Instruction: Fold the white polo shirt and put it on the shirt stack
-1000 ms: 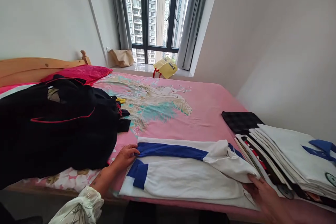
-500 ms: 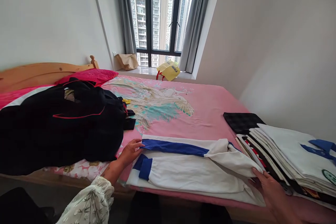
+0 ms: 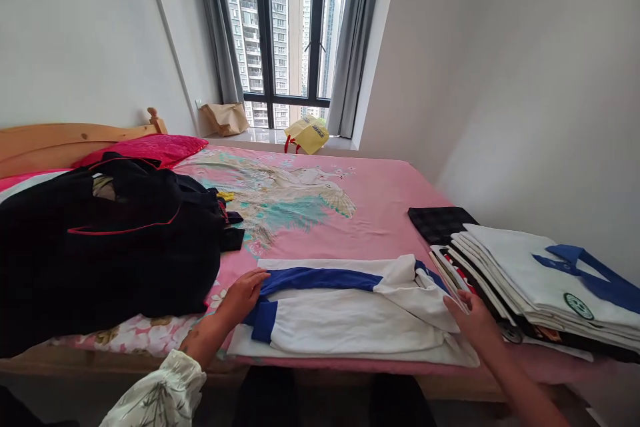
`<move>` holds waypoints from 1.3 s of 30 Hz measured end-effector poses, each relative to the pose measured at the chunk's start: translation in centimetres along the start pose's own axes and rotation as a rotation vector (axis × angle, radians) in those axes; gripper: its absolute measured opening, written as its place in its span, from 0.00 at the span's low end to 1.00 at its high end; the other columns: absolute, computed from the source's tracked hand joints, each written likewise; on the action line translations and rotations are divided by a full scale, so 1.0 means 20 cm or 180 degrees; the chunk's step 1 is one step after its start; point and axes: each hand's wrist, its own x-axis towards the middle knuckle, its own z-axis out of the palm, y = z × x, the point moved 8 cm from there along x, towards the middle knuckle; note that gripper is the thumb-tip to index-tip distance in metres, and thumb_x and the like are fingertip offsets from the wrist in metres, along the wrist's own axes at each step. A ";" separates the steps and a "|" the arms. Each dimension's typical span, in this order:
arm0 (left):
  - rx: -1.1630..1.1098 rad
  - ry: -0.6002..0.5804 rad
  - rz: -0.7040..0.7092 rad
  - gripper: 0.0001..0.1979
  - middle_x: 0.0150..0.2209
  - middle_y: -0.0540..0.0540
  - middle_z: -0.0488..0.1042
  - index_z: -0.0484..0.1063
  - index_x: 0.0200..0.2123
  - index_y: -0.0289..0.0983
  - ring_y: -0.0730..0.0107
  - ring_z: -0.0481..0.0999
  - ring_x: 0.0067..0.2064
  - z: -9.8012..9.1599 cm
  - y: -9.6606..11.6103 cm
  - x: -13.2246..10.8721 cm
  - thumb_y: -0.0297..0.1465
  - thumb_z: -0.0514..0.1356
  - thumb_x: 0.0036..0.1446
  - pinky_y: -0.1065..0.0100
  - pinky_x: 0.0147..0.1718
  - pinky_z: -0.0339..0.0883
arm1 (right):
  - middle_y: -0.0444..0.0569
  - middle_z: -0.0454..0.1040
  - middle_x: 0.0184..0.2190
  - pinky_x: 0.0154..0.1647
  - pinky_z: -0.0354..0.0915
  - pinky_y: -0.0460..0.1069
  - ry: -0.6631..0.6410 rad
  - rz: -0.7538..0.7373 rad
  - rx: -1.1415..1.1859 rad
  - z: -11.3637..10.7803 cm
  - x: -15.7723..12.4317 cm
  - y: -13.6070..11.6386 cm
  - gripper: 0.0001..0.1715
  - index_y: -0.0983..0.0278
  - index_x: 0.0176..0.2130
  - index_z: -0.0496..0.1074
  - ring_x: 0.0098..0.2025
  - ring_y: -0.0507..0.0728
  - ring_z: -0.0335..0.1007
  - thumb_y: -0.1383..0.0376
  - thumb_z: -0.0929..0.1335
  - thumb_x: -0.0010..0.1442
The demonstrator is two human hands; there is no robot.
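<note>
A white long-sleeved shirt with blue cuffs and a blue stripe lies partly folded along the bed's near edge, its sleeves laid lengthwise over the body. At its left end, my left hand has its fingers closed on the blue-striped cloth. My right hand is at the shirt's right end, fingers apart, with a fingertip at the fold. Just right of that hand rises a stack of folded clothes, topped by a white shirt with a blue collar and a round green badge.
A large black heap of clothing covers the bed's left side. The pink bedspread spreads behind the shirt. Beside the stack lies a dark checked cloth. A yellow bag and a brown paper bag sit by the window.
My right hand has released the shirt's right end and lifted slightly, its fingers opening. The sleeve end there now lies flatter. My left hand stays at the left end. The view has shifted right.
</note>
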 end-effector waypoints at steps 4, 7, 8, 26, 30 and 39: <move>0.0084 -0.0235 -0.0042 0.20 0.52 0.45 0.73 0.73 0.46 0.38 0.65 0.69 0.55 0.14 0.06 0.11 0.28 0.46 0.56 0.61 0.58 0.59 | 0.55 0.71 0.46 0.55 0.59 0.57 -0.0310 -0.1231 -0.0691 0.12 -0.18 -0.49 0.23 0.64 0.45 0.68 0.49 0.62 0.66 0.53 0.60 0.56; 0.0140 -0.0373 -0.0098 0.21 0.52 0.45 0.73 0.73 0.46 0.38 0.66 0.69 0.56 0.24 0.05 0.17 0.27 0.45 0.56 0.62 0.59 0.58 | 0.50 0.71 0.47 0.62 0.49 0.57 -0.0975 -0.2157 -0.1098 0.36 -0.36 -0.75 0.18 0.61 0.44 0.69 0.55 0.59 0.61 0.66 0.59 0.55; 0.0158 -0.0417 -0.0121 0.22 0.53 0.45 0.73 0.72 0.47 0.38 0.66 0.68 0.56 0.27 0.05 0.19 0.28 0.44 0.56 0.62 0.59 0.57 | 0.48 0.71 0.48 0.64 0.43 0.58 -0.1198 -0.2372 -0.1280 0.45 -0.41 -0.79 0.22 0.61 0.46 0.69 0.57 0.59 0.58 0.70 0.59 0.52; 0.0414 -0.0728 -0.0096 0.23 0.54 0.41 0.70 0.73 0.49 0.37 0.63 0.67 0.57 0.25 0.03 0.26 0.24 0.50 0.50 0.59 0.58 0.56 | 0.53 0.71 0.45 0.53 0.60 0.52 -0.1924 -0.2195 -0.0993 0.70 -0.40 -0.94 0.20 0.64 0.46 0.71 0.49 0.57 0.66 0.71 0.58 0.58; 0.0013 -0.0565 0.0290 0.20 0.48 0.44 0.75 0.75 0.43 0.39 0.67 0.72 0.50 0.31 0.07 0.27 0.25 0.46 0.56 0.63 0.54 0.63 | 0.51 0.71 0.45 0.53 0.62 0.50 -0.2504 -0.2169 -0.0373 0.97 -0.45 -0.99 0.17 0.64 0.47 0.70 0.49 0.55 0.67 0.67 0.59 0.61; 0.0553 -0.0414 0.0522 0.20 0.61 0.46 0.62 0.67 0.54 0.46 0.61 0.61 0.61 0.43 -0.13 0.19 0.39 0.49 0.61 0.52 0.61 0.51 | 0.52 0.68 0.51 0.59 0.55 0.52 -0.1383 -0.1815 -0.1834 0.83 0.29 -0.52 0.27 0.65 0.51 0.68 0.56 0.55 0.60 0.76 0.57 0.54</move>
